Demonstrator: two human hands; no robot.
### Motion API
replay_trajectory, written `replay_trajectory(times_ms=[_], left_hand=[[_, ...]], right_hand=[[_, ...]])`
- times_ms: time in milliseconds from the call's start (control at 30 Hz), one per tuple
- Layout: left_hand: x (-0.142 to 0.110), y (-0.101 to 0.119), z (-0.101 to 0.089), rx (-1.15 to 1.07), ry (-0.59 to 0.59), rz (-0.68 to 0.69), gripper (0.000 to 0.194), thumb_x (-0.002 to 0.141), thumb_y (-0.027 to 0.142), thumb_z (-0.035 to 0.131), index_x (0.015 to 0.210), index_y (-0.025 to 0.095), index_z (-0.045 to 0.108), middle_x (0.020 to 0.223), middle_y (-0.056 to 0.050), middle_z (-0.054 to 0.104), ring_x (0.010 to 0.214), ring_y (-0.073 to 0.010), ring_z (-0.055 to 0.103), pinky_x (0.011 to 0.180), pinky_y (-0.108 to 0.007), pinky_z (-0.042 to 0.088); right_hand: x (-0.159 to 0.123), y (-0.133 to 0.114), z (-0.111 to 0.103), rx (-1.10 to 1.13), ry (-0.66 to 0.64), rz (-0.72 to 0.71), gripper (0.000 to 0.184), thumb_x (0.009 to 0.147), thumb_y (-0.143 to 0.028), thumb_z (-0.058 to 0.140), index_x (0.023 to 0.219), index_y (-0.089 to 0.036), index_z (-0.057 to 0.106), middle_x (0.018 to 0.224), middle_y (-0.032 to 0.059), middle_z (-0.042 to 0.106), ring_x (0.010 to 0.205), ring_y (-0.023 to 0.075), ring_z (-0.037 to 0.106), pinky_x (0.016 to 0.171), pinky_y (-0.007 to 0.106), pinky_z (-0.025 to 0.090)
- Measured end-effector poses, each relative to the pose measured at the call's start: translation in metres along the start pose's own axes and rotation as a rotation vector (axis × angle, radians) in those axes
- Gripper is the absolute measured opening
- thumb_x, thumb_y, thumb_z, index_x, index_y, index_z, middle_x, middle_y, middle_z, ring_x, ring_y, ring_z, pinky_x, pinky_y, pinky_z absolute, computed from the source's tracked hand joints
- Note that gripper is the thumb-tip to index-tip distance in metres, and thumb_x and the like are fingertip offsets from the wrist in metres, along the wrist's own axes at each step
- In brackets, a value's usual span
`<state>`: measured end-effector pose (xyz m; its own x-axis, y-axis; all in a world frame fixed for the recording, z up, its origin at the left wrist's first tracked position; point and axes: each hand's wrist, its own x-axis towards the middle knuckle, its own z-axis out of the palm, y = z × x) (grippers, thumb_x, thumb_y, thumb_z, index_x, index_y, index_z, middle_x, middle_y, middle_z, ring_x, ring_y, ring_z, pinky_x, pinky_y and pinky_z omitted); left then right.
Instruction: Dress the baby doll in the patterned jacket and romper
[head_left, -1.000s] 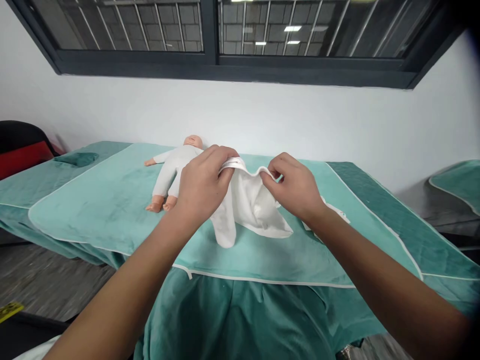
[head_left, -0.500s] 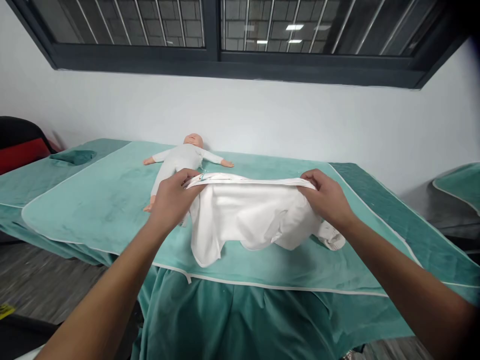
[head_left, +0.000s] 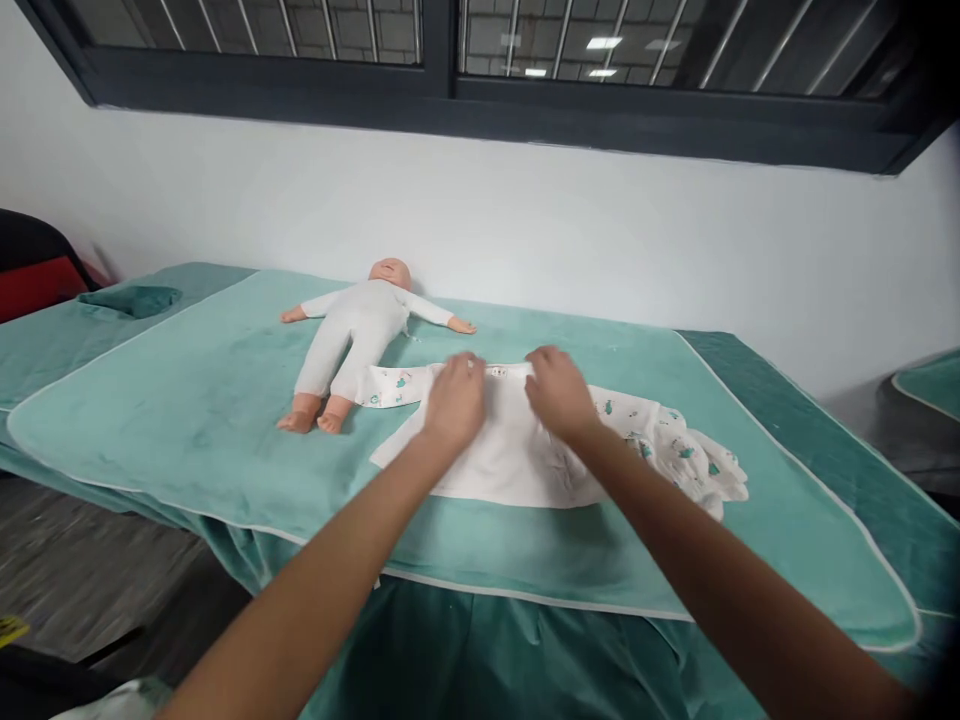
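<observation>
A white baby shirt [head_left: 502,450] lies spread on the green mat, its plain side up. One sleeve [head_left: 401,385] with a green and red print reaches left to the doll's feet. My left hand [head_left: 455,400] has its fingers closed at the left of the neckline. At the neckline's right side, the fingers of my right hand [head_left: 559,392] are curled on the cloth, slightly blurred. Bunched printed cloth [head_left: 686,455] lies to the right, partly behind my right forearm. Behind the shirt, to the left, a baby doll [head_left: 367,315] in a white suit rests on its back.
The green mat [head_left: 187,400] with white edging covers the table, and darker green cloth [head_left: 480,650] hangs at the front. A white wall [head_left: 600,230] and a dark window frame [head_left: 300,95] stand behind. A black and red object [head_left: 37,285] is at far left.
The white cloth, held up and stretched between both hands before, now lies on the mat with its printed sleeve showing. My hands have come closer together.
</observation>
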<state>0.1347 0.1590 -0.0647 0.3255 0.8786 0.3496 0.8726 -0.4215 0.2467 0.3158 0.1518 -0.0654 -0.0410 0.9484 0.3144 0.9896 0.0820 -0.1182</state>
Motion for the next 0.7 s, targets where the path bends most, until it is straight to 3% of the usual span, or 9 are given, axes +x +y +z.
replay_trajectory(times_ms=[33, 100, 200, 300, 433, 567, 700], left_hand=[[-0.003, 0.006, 0.02, -0.032, -0.059, 0.014, 0.042, 0.092, 0.008, 0.038, 0.128, 0.012, 0.059, 0.143, -0.013, 0.056, 0.135, -0.0251, 0.048, 0.115, -0.037, 0.038], [-0.003, 0.01, 0.052, -0.067, -0.137, -0.057, 0.035, 0.095, 0.016, 0.041, 0.121, 0.011, 0.063, 0.144, -0.015, 0.056, 0.138, -0.0269, 0.047, 0.118, -0.04, 0.036], [0.014, 0.003, 0.077, -0.07, -0.155, -0.186, 0.046, 0.099, 0.026, 0.038, 0.137, 0.005, 0.052, 0.157, -0.019, 0.041, 0.15, -0.0306, 0.032, 0.123, -0.048, 0.027], [0.039, -0.009, 0.082, -0.073, -0.153, -0.266, 0.057, 0.099, 0.028, 0.035, 0.149, 0.001, 0.037, 0.16, -0.02, 0.034, 0.151, -0.0294, 0.03, 0.123, -0.045, 0.029], [0.062, -0.016, 0.084, -0.067, -0.124, -0.294, 0.065, 0.099, 0.029, 0.031, 0.155, -0.004, 0.023, 0.165, -0.021, 0.022, 0.154, -0.0296, 0.022, 0.125, -0.044, 0.025], [0.08, -0.021, 0.092, -0.055, -0.121, -0.27, 0.067, 0.099, 0.028, 0.027, 0.153, -0.011, 0.018, 0.165, -0.024, 0.018, 0.156, -0.0269, 0.014, 0.128, -0.037, 0.014], [0.101, -0.029, 0.103, -0.038, -0.128, -0.243, 0.069, 0.1, 0.032, 0.024, 0.155, -0.009, 0.015, 0.166, -0.023, 0.015, 0.156, -0.0269, 0.013, 0.128, -0.037, 0.012]], right_hand=[[-0.002, -0.011, 0.016, 0.058, -0.084, 0.021, 0.042, 0.096, -0.019, 0.038, 0.134, -0.013, 0.056, 0.141, 0.0173, 0.055, 0.128, 0.0276, 0.05, 0.105, 0.038, 0.04], [-0.004, -0.025, 0.045, 0.073, -0.158, 0.095, 0.043, 0.098, -0.025, 0.038, 0.134, -0.009, 0.057, 0.144, 0.0189, 0.054, 0.133, 0.0294, 0.048, 0.109, 0.041, 0.037], [0.004, -0.029, 0.072, 0.052, -0.176, 0.215, 0.055, 0.101, -0.032, 0.034, 0.142, 0.001, 0.046, 0.155, 0.0248, 0.04, 0.145, 0.0341, 0.034, 0.117, 0.047, 0.028], [0.017, -0.023, 0.082, 0.049, -0.172, 0.266, 0.062, 0.103, -0.035, 0.031, 0.152, 0.003, 0.032, 0.161, 0.0245, 0.029, 0.15, 0.0323, 0.026, 0.119, 0.043, 0.026], [0.032, -0.018, 0.083, 0.021, -0.13, 0.244, 0.065, 0.102, -0.038, 0.033, 0.158, -0.007, 0.023, 0.167, 0.0174, 0.015, 0.153, 0.0308, 0.017, 0.12, 0.045, 0.025], [0.048, -0.009, 0.085, 0.009, -0.102, 0.233, 0.067, 0.1, -0.039, 0.035, 0.159, -0.009, 0.022, 0.168, 0.0129, 0.011, 0.153, 0.0321, 0.015, 0.12, 0.048, 0.026], [0.063, 0.007, 0.09, 0.104, -0.118, 0.28, 0.07, 0.1, -0.041, 0.033, 0.158, -0.003, 0.02, 0.167, 0.0155, 0.016, 0.151, 0.0324, 0.022, 0.121, 0.045, 0.026]])
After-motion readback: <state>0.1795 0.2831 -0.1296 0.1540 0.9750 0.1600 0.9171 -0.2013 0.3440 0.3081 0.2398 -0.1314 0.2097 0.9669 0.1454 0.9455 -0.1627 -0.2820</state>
